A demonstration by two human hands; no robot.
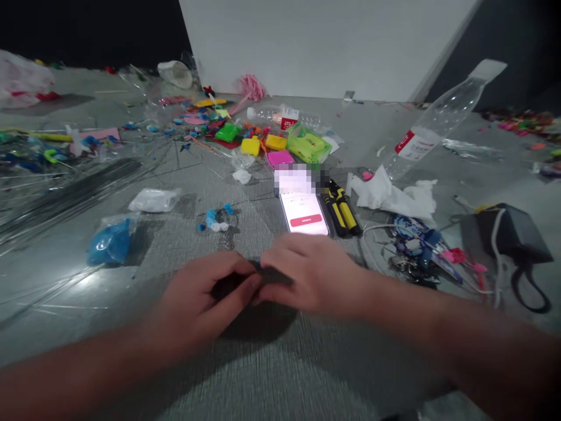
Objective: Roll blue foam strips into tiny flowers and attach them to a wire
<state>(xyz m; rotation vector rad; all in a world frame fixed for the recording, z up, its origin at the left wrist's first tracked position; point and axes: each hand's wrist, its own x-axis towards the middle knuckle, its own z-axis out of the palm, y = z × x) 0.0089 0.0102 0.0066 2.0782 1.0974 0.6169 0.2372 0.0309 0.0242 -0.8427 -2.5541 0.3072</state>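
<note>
My left hand (209, 295) and my right hand (312, 273) meet low over the grey surface, thumbs and fingers pinched together at the tips. A speck of blue shows between the fingertips, but what they hold is mostly hidden. Just beyond lies a small curved string of blue and white clay-like lumps (214, 221). To its left is a clear bag of blue clay-like stuff (109, 242), with a white packet (154, 200) behind it. A lit phone (304, 211) lies directly past my right hand, beside black-and-yellow pliers (342, 213).
Colourful packets (276, 142) and a lying plastic bottle (287, 117) are farther back. At right stand a tilted bottle (427, 131), crumpled tissue (394, 196) and a black box with a cord (512, 234). Thin clear strands (83, 184) spread across the left. A white panel (324, 47) rises behind.
</note>
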